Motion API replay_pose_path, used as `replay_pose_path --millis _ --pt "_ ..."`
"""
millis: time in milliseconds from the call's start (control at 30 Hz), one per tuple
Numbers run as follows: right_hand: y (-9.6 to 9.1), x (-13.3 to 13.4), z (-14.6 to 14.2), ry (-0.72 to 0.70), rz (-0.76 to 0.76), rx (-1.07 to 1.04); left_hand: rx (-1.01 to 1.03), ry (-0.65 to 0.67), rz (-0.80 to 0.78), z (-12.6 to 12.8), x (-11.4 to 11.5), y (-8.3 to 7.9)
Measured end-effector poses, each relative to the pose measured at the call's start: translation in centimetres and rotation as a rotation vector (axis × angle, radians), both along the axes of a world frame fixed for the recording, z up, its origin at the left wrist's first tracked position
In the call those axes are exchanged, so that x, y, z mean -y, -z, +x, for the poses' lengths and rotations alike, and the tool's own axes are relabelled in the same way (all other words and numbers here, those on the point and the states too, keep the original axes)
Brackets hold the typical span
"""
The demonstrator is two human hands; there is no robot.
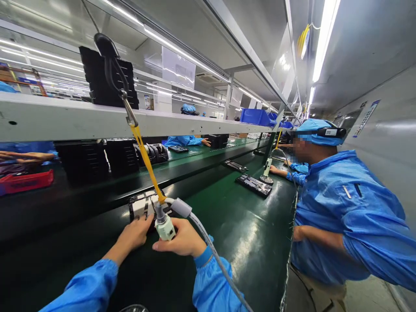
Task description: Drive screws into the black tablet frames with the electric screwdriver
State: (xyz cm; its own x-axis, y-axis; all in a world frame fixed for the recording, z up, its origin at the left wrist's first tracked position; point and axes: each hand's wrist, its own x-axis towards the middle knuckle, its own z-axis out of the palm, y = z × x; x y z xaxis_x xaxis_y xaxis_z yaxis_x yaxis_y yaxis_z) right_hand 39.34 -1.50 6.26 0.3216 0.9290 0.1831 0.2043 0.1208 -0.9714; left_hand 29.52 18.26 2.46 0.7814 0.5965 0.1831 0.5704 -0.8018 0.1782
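Observation:
An electric screwdriver [165,228] with a pale green body and grey nose is gripped in my right hand [186,237]. It hangs from a yellow strap [145,160], and a grey cable [208,242] runs from it past my right sleeve. Just left of it, my left hand [138,232] lies with fingers stretched onto the near edge of a black-framed device part with white blocks [142,203]. The screwdriver covers the part's right side, so I cannot tell whether its tip touches.
A green work surface [208,212] carries two black device parts [255,184] [235,165] farther along. At right a co-worker in blue [351,216] stands near another screwdriver [267,169]. Black stacked trays [81,162] and a red bin [27,182] lie left, beneath a white shelf [65,117].

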Motion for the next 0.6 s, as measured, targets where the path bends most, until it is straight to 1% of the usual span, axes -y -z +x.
replay_pose_path --millis 67,133,200,233,267,300,333,400,433,500,533,600 --pt "0.0 0.0 0.2 -0.011 -0.015 0.018 -0.04 -0.013 0.012 -3.0 -0.6 -0.4" --pt "-0.1 -0.2 0.3 0.01 -0.011 0.029 -0.063 -0.045 0.017 -7.3 -1.4 -0.4" --pt "-0.3 -0.3 0.3 0.058 0.002 0.031 -0.025 -0.08 0.028 -13.0 -2.0 0.1" --pt "-0.5 -0.3 0.1 0.079 0.008 0.029 0.01 -0.087 0.037 -16.3 -1.7 0.4" --pt "-0.6 -0.1 -0.1 0.08 0.01 0.016 0.056 -0.093 0.061 -19.8 -0.9 0.6" --pt "-0.8 0.2 -0.3 0.073 0.01 -0.004 0.1 -0.101 0.101 -23.4 0.7 0.7" --pt "-0.9 0.6 -0.5 0.067 0.012 -0.027 0.127 -0.11 0.15 -26.8 3.0 0.6" --pt "-0.9 1.2 -0.7 0.08 0.012 -0.077 0.126 -0.136 0.261 -32.6 9.2 0.0" --pt "-0.7 1.4 -0.6 0.079 0.005 -0.103 0.1 -0.148 0.303 -34.7 12.6 -0.4" --pt "-0.4 1.5 -0.5 0.09 -0.012 -0.14 0.032 -0.161 0.365 -37.5 19.0 -1.0" --pt "-0.2 1.4 -0.4 0.14 -0.014 -0.11 -0.004 -0.15 0.386 -38.4 21.8 -1.1" --pt "-0.1 1.4 -0.6 0.201 -0.016 -0.047 -0.078 -0.105 0.399 -39.8 26.3 -0.5"
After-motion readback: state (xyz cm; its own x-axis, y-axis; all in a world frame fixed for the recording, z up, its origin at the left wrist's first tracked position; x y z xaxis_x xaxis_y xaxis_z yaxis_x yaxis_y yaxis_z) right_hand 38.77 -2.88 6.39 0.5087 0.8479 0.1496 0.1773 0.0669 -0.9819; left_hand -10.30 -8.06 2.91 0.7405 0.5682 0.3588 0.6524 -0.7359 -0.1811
